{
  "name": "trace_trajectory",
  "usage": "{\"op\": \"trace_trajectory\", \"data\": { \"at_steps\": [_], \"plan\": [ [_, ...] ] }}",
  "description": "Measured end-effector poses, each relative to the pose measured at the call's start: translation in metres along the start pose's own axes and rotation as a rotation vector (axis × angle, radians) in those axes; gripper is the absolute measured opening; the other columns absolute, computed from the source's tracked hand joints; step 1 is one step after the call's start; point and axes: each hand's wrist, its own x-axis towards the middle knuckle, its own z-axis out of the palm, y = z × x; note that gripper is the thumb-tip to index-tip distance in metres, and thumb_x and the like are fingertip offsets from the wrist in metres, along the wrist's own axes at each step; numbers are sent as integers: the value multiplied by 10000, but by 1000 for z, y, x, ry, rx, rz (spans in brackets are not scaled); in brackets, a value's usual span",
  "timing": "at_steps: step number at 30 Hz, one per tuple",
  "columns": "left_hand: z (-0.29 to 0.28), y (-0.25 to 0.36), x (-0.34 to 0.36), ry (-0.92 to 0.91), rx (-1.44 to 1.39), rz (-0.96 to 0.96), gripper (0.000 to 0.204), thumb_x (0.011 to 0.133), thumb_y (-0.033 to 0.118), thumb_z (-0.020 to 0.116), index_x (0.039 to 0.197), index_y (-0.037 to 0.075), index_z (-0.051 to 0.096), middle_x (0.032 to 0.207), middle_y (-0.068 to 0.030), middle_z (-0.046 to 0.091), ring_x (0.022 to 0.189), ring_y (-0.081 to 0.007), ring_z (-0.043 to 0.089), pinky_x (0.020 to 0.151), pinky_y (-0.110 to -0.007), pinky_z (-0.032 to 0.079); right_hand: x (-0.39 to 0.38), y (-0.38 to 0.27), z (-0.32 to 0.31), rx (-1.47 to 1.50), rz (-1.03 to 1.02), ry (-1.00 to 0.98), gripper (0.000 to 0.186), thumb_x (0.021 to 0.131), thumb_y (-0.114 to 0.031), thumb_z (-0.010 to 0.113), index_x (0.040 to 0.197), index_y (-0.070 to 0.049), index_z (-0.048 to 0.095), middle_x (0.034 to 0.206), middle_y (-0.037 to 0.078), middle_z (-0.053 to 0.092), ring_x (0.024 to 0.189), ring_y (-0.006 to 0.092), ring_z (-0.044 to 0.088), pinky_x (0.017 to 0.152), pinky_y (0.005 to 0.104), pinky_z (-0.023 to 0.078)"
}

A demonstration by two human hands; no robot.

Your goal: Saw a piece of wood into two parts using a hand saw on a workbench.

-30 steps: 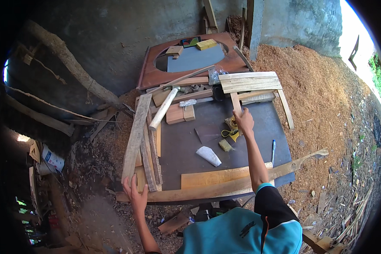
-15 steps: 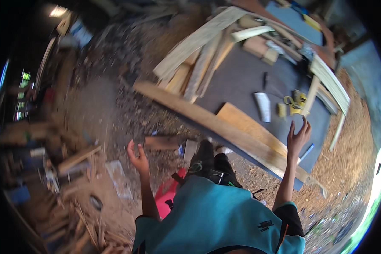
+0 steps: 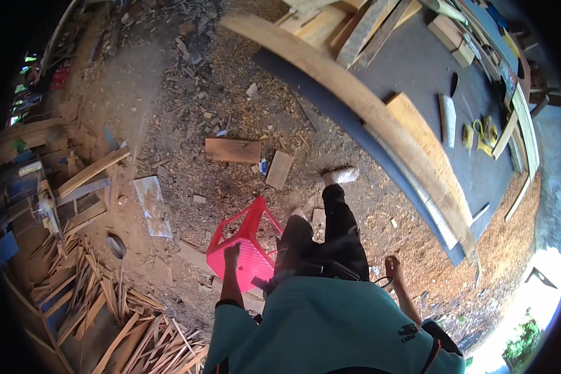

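My left hand hangs over a pink plastic stool, dark in shadow; its fingers are hard to make out. Beside my right leg, my right hand hangs loosely open, fingers slightly bent, with nothing visible in it. Up and to the right is the dark worktable, bearing a long curved plank, a shorter light board, yellow scissors and a wrapped pale object. My feet stand on littered ground.
Loose boards and chips lie on the ground ahead. A heap of thin wood offcuts fills the lower left, with a workbench of scraps and tools above it. Sawdust lies right of the table, beside a bright opening with plants.
Both hands have left the wood on the table and dropped to my sides. The view has swung down and leftward, bringing the stool, my legs and the offcut heap into view.
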Motion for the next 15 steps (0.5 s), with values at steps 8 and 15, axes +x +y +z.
{"op": "trace_trajectory", "data": {
  "at_steps": [8,15],
  "plan": [
    [110,-154,23,349,15,-69,822,643,541,751,1173,-15,459,1113,-220,533,1030,-381,507,883,-486,414,-119,154,88,103,199,-108,146,853,-162,568,922,-47,624,746,123,635,688,213,642,583,329,478],
    [101,-145,-6,433,-294,61,821,663,525,744,1180,-4,389,1115,-231,515,1025,-387,518,854,-488,412,-187,212,77,16,-24,-201,157,850,-156,573,931,-30,620,739,121,625,674,204,636,575,320,478]
  ]
}}
